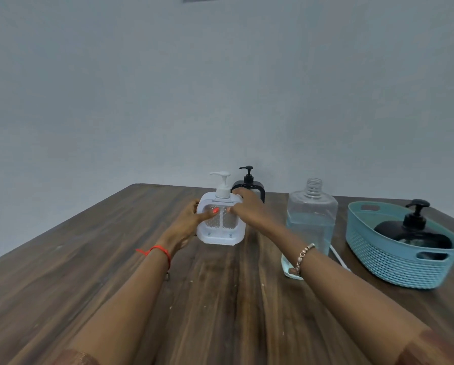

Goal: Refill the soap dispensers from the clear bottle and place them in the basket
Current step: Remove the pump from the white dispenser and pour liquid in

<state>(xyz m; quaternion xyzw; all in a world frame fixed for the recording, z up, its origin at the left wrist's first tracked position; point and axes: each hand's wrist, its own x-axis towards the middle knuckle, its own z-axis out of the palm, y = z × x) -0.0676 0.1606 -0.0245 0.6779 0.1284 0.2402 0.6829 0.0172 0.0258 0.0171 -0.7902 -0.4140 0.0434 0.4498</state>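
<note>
Gripping one white square plastic pump dispenser (222, 233) from either side: left hand (187, 219), right hand (247, 204), mid-way across the brown wooden table (89, 259). Its long axis is upright, spout pointing left. To its right: one clear uncapped plastic bottle (312, 206), roughly half pale blue liquid; one teal perforated plastic basket (394, 259) containing one round black pump dispenser (415, 219). Behind: one black-framed pump dispenser (248, 180), upright.
</note>
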